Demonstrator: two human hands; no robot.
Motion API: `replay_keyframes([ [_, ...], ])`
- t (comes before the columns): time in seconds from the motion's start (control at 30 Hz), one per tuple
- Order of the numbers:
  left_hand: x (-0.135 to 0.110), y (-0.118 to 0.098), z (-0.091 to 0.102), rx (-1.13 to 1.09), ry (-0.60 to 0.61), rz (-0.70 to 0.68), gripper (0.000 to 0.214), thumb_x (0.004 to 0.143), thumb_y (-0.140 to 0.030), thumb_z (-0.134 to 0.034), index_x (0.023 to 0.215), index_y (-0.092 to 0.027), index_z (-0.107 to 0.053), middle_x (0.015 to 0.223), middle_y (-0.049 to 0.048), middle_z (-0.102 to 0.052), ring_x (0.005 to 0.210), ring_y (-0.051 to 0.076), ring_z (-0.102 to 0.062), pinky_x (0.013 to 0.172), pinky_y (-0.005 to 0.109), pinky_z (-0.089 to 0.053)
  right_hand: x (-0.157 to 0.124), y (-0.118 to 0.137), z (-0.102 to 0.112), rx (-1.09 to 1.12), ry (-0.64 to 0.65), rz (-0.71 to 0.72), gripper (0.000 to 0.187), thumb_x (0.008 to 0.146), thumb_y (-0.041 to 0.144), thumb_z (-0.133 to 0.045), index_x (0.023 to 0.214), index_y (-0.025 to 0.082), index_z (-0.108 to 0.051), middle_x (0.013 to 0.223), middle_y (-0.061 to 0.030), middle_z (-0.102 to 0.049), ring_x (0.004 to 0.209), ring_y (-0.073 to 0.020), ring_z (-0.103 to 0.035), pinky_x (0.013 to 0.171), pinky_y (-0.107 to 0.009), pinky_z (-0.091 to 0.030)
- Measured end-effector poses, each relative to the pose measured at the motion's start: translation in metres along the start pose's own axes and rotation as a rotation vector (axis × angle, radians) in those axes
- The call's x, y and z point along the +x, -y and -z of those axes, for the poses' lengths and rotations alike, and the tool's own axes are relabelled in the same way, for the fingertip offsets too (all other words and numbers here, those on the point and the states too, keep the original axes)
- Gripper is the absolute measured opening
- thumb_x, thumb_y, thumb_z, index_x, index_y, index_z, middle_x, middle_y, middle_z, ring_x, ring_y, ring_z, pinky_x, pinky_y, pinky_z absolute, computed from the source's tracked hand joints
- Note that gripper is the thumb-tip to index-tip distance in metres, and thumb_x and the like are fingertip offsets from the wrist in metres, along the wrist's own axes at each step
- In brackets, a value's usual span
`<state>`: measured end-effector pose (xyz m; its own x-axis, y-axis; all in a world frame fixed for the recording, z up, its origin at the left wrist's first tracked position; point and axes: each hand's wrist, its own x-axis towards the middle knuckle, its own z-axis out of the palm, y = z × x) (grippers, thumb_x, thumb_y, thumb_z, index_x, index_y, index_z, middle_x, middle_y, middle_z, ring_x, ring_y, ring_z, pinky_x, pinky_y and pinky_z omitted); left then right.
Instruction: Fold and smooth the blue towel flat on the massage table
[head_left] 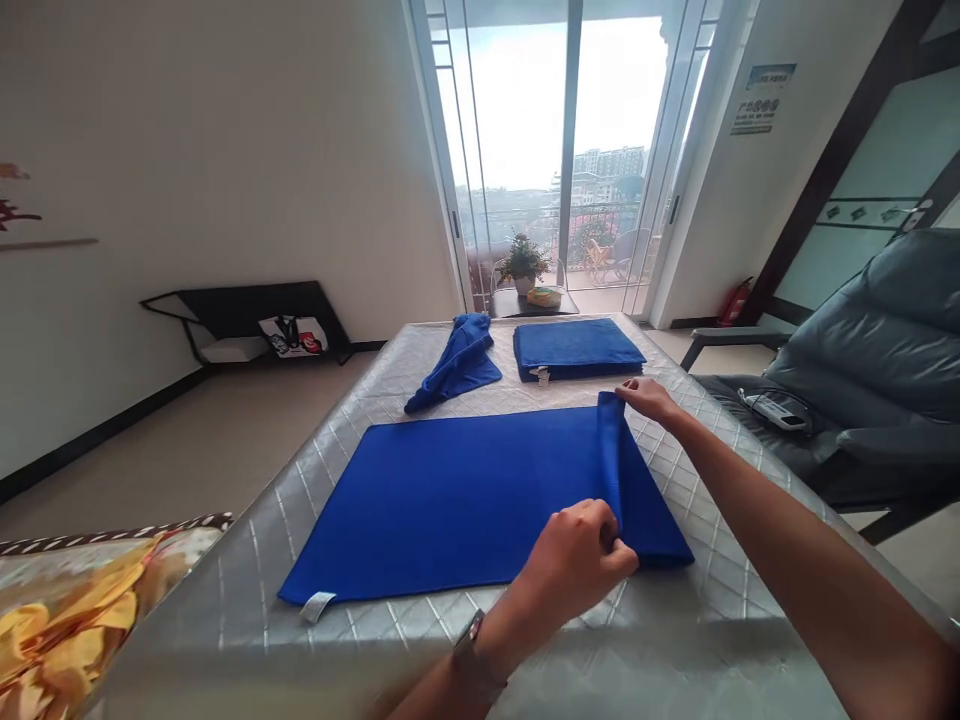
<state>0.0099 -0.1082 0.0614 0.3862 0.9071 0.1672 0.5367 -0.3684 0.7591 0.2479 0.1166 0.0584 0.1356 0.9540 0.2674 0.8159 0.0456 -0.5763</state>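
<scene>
Beyond the quilted silver cover (262, 560), glass doors (517, 110) are flooded with daylight, and across that cover a blue cloth (465, 500) is spread, its right end lifted into an upright flap. At the far corner it is pinched by the right hand (646, 399), arm stretched long; nearer, it is gripped by the left hand (581, 550), curled, knuckles up. The 2 hands are held apart. The left fingertips are partly hidden, apparently closed on the flap's edge; both forearms are cut off.

Held cloth (465, 490): plain blue; tag (318, 606), 7 o'clock: white. Mattress (300, 480): silver-grey, diamond lattice. Armchair (892, 330), 3 o'clock: dark blue-grey.
</scene>
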Motion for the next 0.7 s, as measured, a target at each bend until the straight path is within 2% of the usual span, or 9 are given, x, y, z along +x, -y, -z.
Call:
replay_keyframes([
  [0.1, -0.038, 0.031, 0.048, 0.011, -0.134, 0.113, 0.007, 0.077, -0.024, -0.055, 0.071, -0.024, -0.051, 0.067, -0.004, -0.059, 0.062, 0.014, -0.054, 0.061, 0.026, -0.039, -0.011, 0.057, -0.026, 0.185, 0.063, -0.018, 0.021, 0.086, 0.033, -0.062, 0.069, 0.02, -0.06, 0.091, -0.0088, -0.078, 0.083, -0.019, -0.071, 0.07, -0.024, -0.051],
  [0.2, -0.076, 0.064, 0.091, 0.054, -0.279, 0.231, 0.013, 0.084, -0.032, -0.047, 0.074, -0.025, -0.05, 0.066, -0.0043, -0.056, 0.062, 0.015, -0.053, 0.06, 0.026, -0.039, -0.018, 0.129, -0.058, 0.471, 0.164, -0.01, 0.018, 0.085, 0.032, -0.064, 0.074, 0.022, -0.055, 0.086, -0.0071, -0.078, 0.077, -0.0166, -0.07, 0.063, -0.022, -0.05],
  [0.37, -0.131, 0.105, 0.146, 0.228, -0.542, 0.46, 0.02, 0.089, -0.038, -0.041, 0.076, -0.026, -0.05, 0.07, -0.0039, -0.058, 0.067, 0.018, -0.055, 0.065, 0.028, -0.041, -0.027, 0.245, -0.122, 0.664, 0.304, 0.107, 0.022, 0.083, 0.024, -0.063, 0.066, 0.022, -0.05, 0.082, -0.0011, -0.078, 0.064, -0.0108, -0.066, 0.057, -0.019, -0.048],
  [0.47, -0.155, 0.125, 0.17, 0.377, -0.65, 0.571, 0.021, 0.089, -0.038, -0.04, 0.074, -0.027, -0.05, 0.072, -0.0018, -0.062, 0.072, 0.021, -0.059, 0.069, 0.031, -0.042, -0.032, 0.299, -0.163, 0.69, 0.349, 0.127, 0.021, 0.083, 0.024, -0.065, 0.066, 0.022, -0.052, 0.076, 0.0019, -0.075, 0.064, -0.0113, -0.067, 0.058, -0.019, -0.05],
  [0.53, -0.166, 0.139, 0.181, 0.476, -0.672, 0.608, 0.023, 0.09, -0.038, -0.039, 0.071, -0.027, -0.048, 0.073, 0.0006, -0.064, 0.077, 0.024, -0.061, 0.072, 0.034, -0.042, -0.035, 0.327, -0.19, 0.672, 0.381, 0.125, 0.019, 0.083, 0.023, -0.066, 0.067, 0.022, -0.056, 0.068, 0.0038, -0.072, 0.065, -0.0125, -0.068, 0.062, -0.02, -0.052],
  [0.6, -0.176, 0.153, 0.189, 0.576, -0.657, 0.631, 0.025, 0.09, -0.038, -0.038, 0.07, -0.028, -0.049, 0.075, 0.003, -0.065, 0.081, 0.027, -0.062, 0.075, 0.036, -0.043, -0.038, 0.349, -0.216, 0.638, 0.425, 0.135, 0.017, 0.084, 0.022, -0.067, 0.069, 0.022, -0.059, 0.063, 0.0047, -0.069, 0.068, -0.0137, -0.071, 0.069, -0.022, -0.055],
  [0.7, -0.186, 0.173, 0.192, 0.737, -0.612, 0.674, 0.025, 0.092, -0.037, -0.041, 0.072, -0.027, -0.053, 0.082, 0.0054, -0.068, 0.084, 0.028, -0.062, 0.076, 0.037, -0.043, -0.046, 0.366, -0.25, 0.568, 0.51, 0.181, 0.012, 0.089, 0.021, -0.063, 0.077, 0.02, -0.067, 0.068, 0.0023, -0.073, 0.077, -0.0149, -0.074, 0.077, -0.022, -0.056],
])
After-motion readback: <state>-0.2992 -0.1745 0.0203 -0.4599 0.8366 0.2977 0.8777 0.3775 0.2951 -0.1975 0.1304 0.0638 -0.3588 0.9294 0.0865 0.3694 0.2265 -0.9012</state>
